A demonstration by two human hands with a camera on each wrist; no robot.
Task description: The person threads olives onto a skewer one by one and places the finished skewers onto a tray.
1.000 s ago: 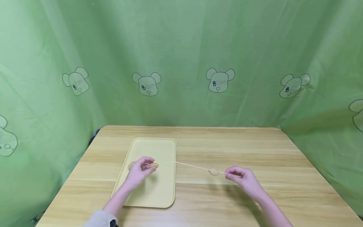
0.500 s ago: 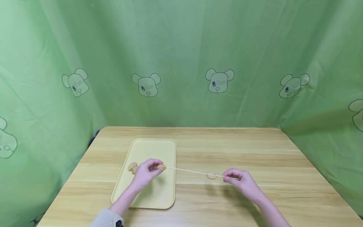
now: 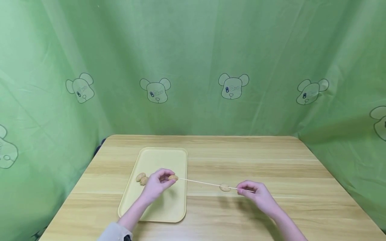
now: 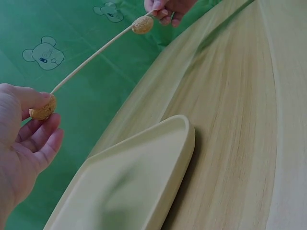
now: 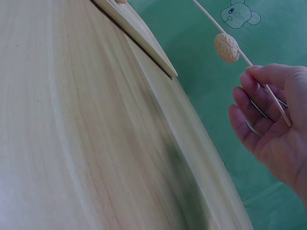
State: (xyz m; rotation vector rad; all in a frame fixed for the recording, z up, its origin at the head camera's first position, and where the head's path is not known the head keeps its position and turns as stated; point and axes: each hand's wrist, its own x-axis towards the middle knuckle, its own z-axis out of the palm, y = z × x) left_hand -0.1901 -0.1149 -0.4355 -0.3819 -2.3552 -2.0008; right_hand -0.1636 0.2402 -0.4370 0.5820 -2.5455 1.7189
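A thin wooden skewer stretches in the air between the two hands. The right hand pinches it near its right end, and the rest of that end lies across the palm in the right wrist view. A tan, wrinkled oval ball sits on the skewer just ahead of those fingers. Over the tray, the left hand pinches a second such ball between thumb and fingers. The skewer's left tip meets this ball; how deep it goes is hidden.
Two more tan oval balls lie on the left side of the tray. The tray rests on the left part of a wooden table. A green curtain with bear-head prints hangs behind and at both sides.
The left hand has carried its ball rightward from the tray's other balls, onto the skewer's tip. The right hand has shifted slightly left and down. The last half second shows almost no motion.
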